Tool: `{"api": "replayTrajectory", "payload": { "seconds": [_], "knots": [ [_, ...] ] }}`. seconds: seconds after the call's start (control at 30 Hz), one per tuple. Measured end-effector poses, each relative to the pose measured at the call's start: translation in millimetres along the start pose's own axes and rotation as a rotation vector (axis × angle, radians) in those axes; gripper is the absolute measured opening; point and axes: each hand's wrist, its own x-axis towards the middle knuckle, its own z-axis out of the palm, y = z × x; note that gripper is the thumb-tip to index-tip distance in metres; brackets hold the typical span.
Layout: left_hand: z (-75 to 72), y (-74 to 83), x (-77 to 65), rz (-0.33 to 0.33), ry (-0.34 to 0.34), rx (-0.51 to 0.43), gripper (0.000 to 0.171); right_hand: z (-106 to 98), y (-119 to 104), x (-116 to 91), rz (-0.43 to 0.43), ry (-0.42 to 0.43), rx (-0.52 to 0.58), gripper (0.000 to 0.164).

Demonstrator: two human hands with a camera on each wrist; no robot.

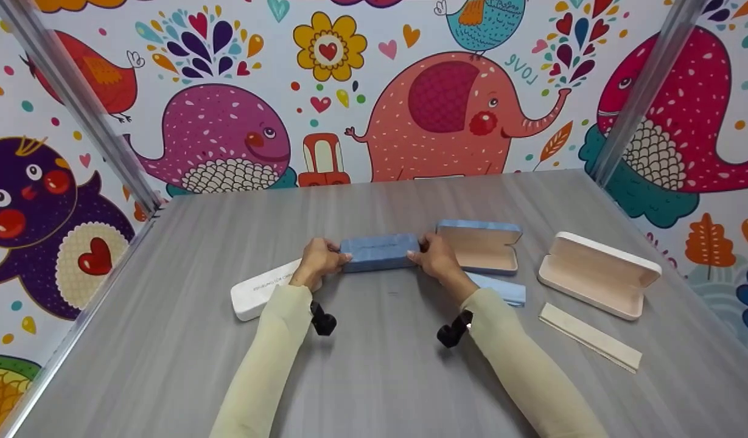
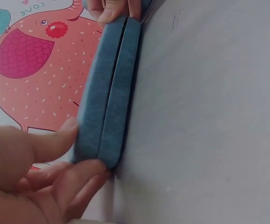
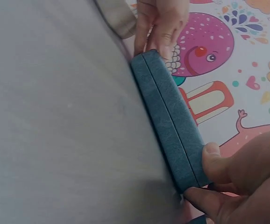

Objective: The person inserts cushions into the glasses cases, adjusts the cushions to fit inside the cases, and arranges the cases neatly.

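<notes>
A closed blue glasses case (image 1: 378, 252) lies lengthwise between my two hands, low at the grey table. My left hand (image 1: 318, 261) pinches its left end, thumb on the near top edge and fingers at the end and lower edge. At the opposite end my right hand (image 1: 439, 258) grips it in the same way. In the left wrist view, the seam along the blue case (image 2: 104, 93) is a narrow dark line. The right wrist view shows both halves of the case (image 3: 170, 121) meeting along that seam, with a thumb and fingers at each end.
A closed white glasses case (image 1: 258, 295) lies partly behind my left forearm. Right of my right hand stand an open blue case (image 1: 478, 240) and an open white case (image 1: 599, 280). A folded blue cloth (image 1: 504, 291) and a cream cloth (image 1: 590, 337) lie before them.
</notes>
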Motion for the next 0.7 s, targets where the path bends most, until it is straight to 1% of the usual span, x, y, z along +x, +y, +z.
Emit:
{"api": "replayTrajectory", "payload": {
  "seconds": [0.07, 0.17, 0.23, 0.33, 0.43, 0.5, 0.57, 0.63, 0.7],
  "knots": [
    [0.6, 0.2, 0.1, -0.009, 0.002, -0.017, 0.037, 0.7, 0.1, 0.8, 0.005, 0.0, -0.008, 0.026],
    [1.5, 0.8, 0.5, -0.007, 0.01, -0.008, 0.038, 0.7, -0.9, 2.2, 0.019, 0.005, -0.031, 0.032],
    [2.0, 0.9, 0.5, 0.005, 0.017, 0.003, 0.038, 0.3, -2.9, 2.4, 0.035, 0.0, -0.041, 0.033],
    [3.3, 1.4, -1.3, 0.023, 0.036, 0.047, 0.038, -0.1, -8.5, 1.1, 0.054, -0.006, -0.081, 0.035],
    [7.7, 4.3, -3.8, 0.052, 0.075, 0.12, 0.039, -2.4, -12.9, 1.0, 0.077, -0.032, -0.111, 0.042],
    [13.2, 5.9, -4.6, 0.084, 0.1, 0.157, 0.04, -6.3, -13.4, 0.2, 0.08, -0.04, -0.11, 0.046],
    [16.9, 6.1, -5.9, 0.108, 0.127, 0.177, 0.041, -10.0, -13.3, -1.3, 0.084, -0.053, -0.083, 0.051],
    [18.1, 5.2, -7.7, 0.121, 0.147, 0.174, 0.041, -13.8, -14.2, -4.4, 0.066, -0.055, -0.06, 0.052],
    [16.1, 4.8, -10.8, 0.123, 0.162, 0.166, 0.041, -17.6, -16.1, -7.8, 0.036, -0.057, -0.047, 0.052]
  ]
}}
